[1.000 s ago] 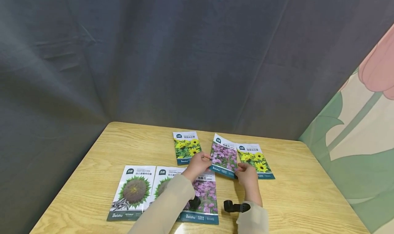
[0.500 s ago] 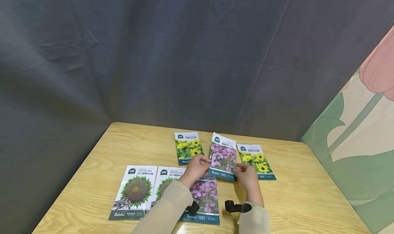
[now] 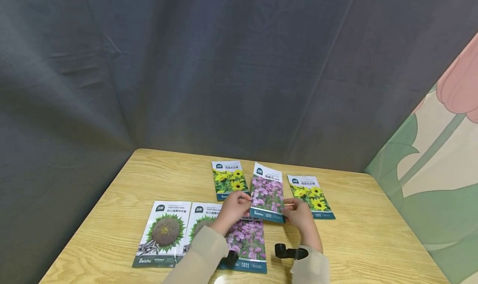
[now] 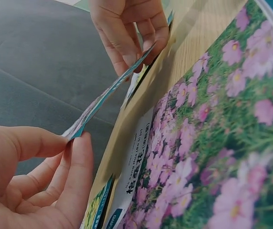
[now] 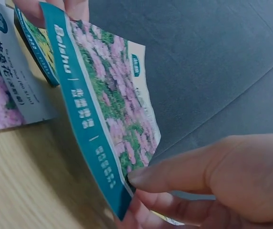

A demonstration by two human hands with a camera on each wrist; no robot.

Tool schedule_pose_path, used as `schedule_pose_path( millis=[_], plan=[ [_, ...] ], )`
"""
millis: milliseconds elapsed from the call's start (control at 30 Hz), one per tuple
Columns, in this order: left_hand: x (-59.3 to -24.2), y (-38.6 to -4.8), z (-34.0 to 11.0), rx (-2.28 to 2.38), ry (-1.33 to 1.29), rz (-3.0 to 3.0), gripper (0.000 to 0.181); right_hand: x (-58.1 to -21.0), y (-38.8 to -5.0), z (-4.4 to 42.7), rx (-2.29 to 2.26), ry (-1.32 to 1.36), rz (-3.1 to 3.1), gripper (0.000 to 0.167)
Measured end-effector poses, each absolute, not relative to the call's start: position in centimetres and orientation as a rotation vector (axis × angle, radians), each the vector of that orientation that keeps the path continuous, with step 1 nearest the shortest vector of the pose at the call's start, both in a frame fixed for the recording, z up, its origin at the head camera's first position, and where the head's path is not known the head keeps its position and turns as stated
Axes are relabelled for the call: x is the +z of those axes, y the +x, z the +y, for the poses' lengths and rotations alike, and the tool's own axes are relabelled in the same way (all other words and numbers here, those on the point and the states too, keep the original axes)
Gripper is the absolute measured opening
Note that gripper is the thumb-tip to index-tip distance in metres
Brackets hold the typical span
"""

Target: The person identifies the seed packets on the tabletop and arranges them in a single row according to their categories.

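A seed packet with pink-purple flowers is held up off the table by both hands, its upper end tilted away. My left hand pinches its left edge near the bottom. With thumb and fingers, my right hand pinches the lower right corner; in the right wrist view the thumb lies on the printed face. Beneath the left hand lies another pink-flower packet, its top partly hidden. Two yellow-flower packets lie behind the hands, one on the left and one on the right.
Two sunflower-head packets lie at the front left, the outer one in full view and the inner one partly under the left sleeve. They rest on a wooden table. A dark curtain hangs behind it.
Both hands have shifted the held pink-flower packet slightly left and toward the front, closer over the pink-flower packet on the table. The packets on the table have stayed put.
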State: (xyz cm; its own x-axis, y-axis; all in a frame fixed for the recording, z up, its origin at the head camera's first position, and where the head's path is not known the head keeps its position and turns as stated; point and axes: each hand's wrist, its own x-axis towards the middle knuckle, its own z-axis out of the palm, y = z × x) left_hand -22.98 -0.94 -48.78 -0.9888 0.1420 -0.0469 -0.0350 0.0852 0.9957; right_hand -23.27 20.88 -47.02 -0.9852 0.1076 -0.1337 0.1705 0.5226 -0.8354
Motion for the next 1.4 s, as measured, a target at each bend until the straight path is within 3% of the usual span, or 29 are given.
schedule_pose_path(
  millis=[1133,1400],
  plan=[
    [-49.6,-19.5,-0.5,1.959,0.211,2.080,0.010,-45.6,-22.7,21.7,-1.497,0.335,2.721,0.041],
    [-49.5,-18.8,0.4,1.930,0.206,2.079,0.004,-45.7,-22.2,22.6,-1.463,0.323,2.703,0.032]
  ],
)
